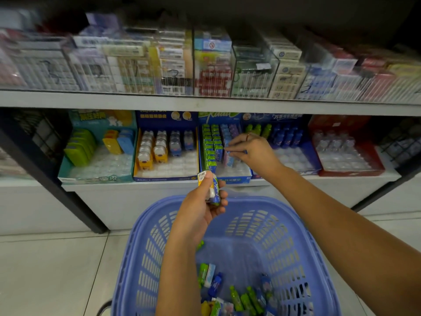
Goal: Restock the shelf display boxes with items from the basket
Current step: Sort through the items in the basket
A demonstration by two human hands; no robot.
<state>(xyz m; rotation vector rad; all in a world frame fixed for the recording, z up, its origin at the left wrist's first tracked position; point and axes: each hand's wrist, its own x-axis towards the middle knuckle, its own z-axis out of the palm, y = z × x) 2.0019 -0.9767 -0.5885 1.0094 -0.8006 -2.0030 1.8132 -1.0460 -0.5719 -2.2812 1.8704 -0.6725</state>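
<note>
Grey metal shelving fills the far side, its lower shelf (136, 187) carrying a row of open display boxes. Below it, on the tiled floor (45, 258), stands a lavender-blue slotted plastic basket (284, 247).

From left to right the boxes are:
- a teal box (95, 176)
- a blue box of bear-shaped pieces (164, 177)
- the middle display box (237, 179)
- another blue box (303, 156)
- a red box (350, 172)

The middle display box holds upright rows of green packs on its left side. Blue and purple ones stand beside them, and clear tray pockets show in front.

The hands are apart. The right hand (252, 149) reaches over the middle display box, thumb and fingertips pinching a small blue pack (235, 152) just above the blue and purple row. A ring (247, 136) sits on one finger. The left hand (202, 201) hangs over the far rim of the basket, fingers curled round a few small packs (214, 187), the top one with a yellow end and a barcode label.

Loose items (239, 295), green, blue and white, lie scattered on the basket's floor.
</note>
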